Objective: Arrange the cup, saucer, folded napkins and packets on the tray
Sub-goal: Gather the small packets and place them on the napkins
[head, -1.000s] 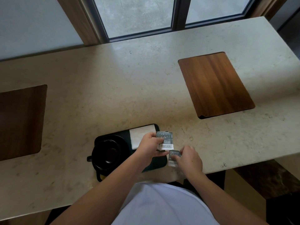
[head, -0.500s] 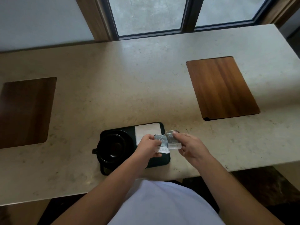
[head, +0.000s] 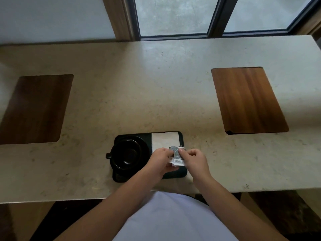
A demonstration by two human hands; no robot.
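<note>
Packets (head: pixel 177 156): pinched between left hand (head: pixel 160 160) and right hand (head: pixel 195 160), above the tray (head: pixel 181 173); count unclear, print unreadable. Cup (head: pixel 126 154), saucer (head: pixel 145 146), napkin (head: pixel 164 140) on tray, near edges hidden by forearms.

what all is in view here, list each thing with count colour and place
tray: one, black, near edge of the counter, middle
cup: one, black, left half of the tray, handle pointing left
saucer: one, black, under the cup
napkin: one visible, white, folded, far right part of the tray
packets: a small stack, exact count unclear, grey and white, held above the right half of the tray
counter: one, beige stone, across the view
wood panels: two, brown, set in the counter left and right
window: dark frames, behind the counter
left hand: grip on the packets
right hand: grip on the packets
</note>
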